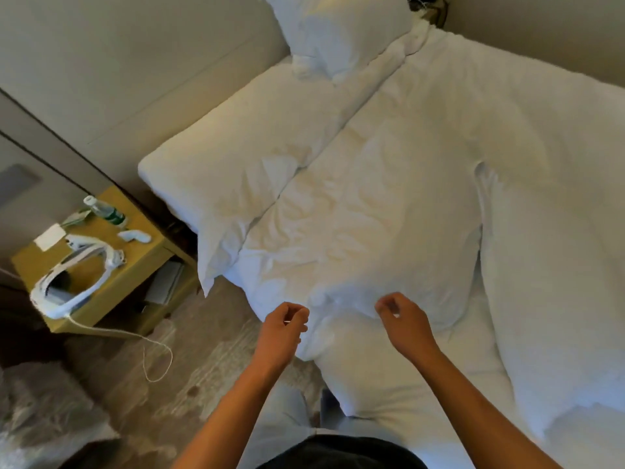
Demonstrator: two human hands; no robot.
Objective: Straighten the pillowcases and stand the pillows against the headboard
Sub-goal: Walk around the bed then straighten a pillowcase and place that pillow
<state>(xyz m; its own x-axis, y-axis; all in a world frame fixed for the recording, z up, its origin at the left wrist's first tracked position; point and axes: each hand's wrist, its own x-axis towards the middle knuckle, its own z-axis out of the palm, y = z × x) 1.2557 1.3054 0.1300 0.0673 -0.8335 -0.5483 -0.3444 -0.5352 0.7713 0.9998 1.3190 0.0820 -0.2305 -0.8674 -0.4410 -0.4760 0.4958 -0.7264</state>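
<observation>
Left hand (282,328): hovers at the near edge of the bed, fingers curled inward; grip clenched on nothing visible, clear of the fabric.
Right hand (400,321): just above the near end of the flat pillow, fingers curled, thumb meeting fingertips; I cannot tell whether the grip pinches fabric or is clenched on nothing.
Flat pillow (365,214): lies flat in the middle of the bed, long axis running from the hands toward the headboard corner; case heavily wrinkled.
Second pillow (236,167): lies flat along the left side, touching the flat pillow along 1 long edge; its near corner hangs over the bed edge.
Standing pillow (338,32): upright at the far end, leaning against the headboard (135,79).
Duvet (558,231): bunched on the right side of the bed, beside the flat pillow.
Bedside table (142,265): left of the bed, carries a water bottle (105,209), a white headset (74,282) with a trailing cable, and a white card (50,236).
</observation>
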